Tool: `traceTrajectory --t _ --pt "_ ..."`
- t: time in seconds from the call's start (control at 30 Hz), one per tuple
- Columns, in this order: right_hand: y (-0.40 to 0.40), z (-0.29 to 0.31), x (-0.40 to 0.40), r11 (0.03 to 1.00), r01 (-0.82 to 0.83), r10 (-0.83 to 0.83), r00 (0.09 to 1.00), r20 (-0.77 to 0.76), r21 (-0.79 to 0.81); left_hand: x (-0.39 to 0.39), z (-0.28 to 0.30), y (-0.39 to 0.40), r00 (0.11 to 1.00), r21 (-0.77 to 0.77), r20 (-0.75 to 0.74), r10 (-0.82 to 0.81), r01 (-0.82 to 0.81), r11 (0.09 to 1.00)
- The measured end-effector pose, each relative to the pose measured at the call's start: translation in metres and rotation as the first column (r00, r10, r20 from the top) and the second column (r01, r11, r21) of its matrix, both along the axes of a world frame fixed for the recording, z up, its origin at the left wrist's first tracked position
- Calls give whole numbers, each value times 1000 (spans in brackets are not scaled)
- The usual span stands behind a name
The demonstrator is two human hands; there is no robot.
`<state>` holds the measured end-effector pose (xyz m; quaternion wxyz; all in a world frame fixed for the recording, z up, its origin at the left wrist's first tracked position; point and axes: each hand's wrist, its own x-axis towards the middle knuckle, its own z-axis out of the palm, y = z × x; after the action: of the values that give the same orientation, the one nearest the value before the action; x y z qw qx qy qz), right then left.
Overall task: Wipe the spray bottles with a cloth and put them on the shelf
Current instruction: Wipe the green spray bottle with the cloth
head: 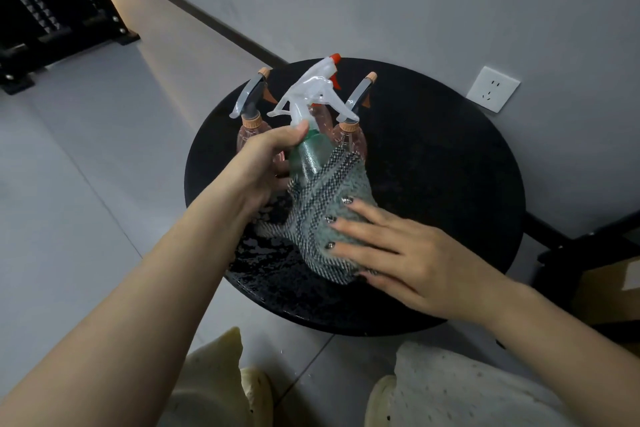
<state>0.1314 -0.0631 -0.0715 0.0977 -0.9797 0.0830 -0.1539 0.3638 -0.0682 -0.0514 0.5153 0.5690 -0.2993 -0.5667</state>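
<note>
Two bare arms reach over the round black table [450, 149]. Left hand [266, 163] grips the green see-through spray bottle [310, 152] by its neck, likely to keep it from turning. Right hand [405, 253], fingers flat, presses the grey striped cloth [322, 215] round the bottle's bottom to rub it. Two pink spray bottles [349, 139] wait behind.

The green bottle [308, 156] is clear, glossy plastic, its trigger head [311, 87] milky, shiny plastic with an orange-red tip; the cloth [325, 215] round its lower part is fuzzy grey-green terry with woven black-and-white bands; the two pink bottles [351, 139] behind it are clear, smooth plastic with matt tan collars; the round bench [433, 166] is black, mostly matt, speckled and glistening at its near left; the floor [86, 149] is smooth pale tile.
</note>
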Motion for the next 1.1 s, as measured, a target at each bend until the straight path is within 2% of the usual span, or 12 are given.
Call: traceTrajectory --t 0.07,0.23,0.37,0.5,0.57,0.67,0.8,0.9,1.0,1.1 --pt "-2 -1 -3 1000 -11 11 1000 16 -9 -5 1 1 999 -8 46 -24 24 1000" --pt "-17 1 12 968 96 -135 978 158 233 -9 1 1 991 14 73 -113 112 994" --pt "-29 6 32 855 188 -307 935 179 484 -13 -2 0 994 26 75 -77 76 997" --pt "-32 4 43 746 223 -431 880 199 628 -13 -8 -3 998 -2 -57 -17 17 1000" --pt "-29 1 42 743 208 -417 887 197 636 -15 -8 -4 998 -10 -69 -6 5 1000" --pt "-18 -2 32 794 153 -329 922 204 589 -12 -6 -5 995 -3 -90 -43 43 999" --pt "-2 -12 6 917 39 -141 963 230 396 -7 -5 -4 999 11 -30 -24 24 1000" --pt "1 -19 -9 961 -14 -52 972 228 277 -9 -5 -5 998 21 11 -59 59 998" --pt "-5 -16 -8 966 14 -78 968 238 260 -14 -5 -4 996 16 26 -80 80 997" --pt "-16 -10 6 927 127 -213 953 216 353 -20 -7 -5 995 21 18 -100 99 995"
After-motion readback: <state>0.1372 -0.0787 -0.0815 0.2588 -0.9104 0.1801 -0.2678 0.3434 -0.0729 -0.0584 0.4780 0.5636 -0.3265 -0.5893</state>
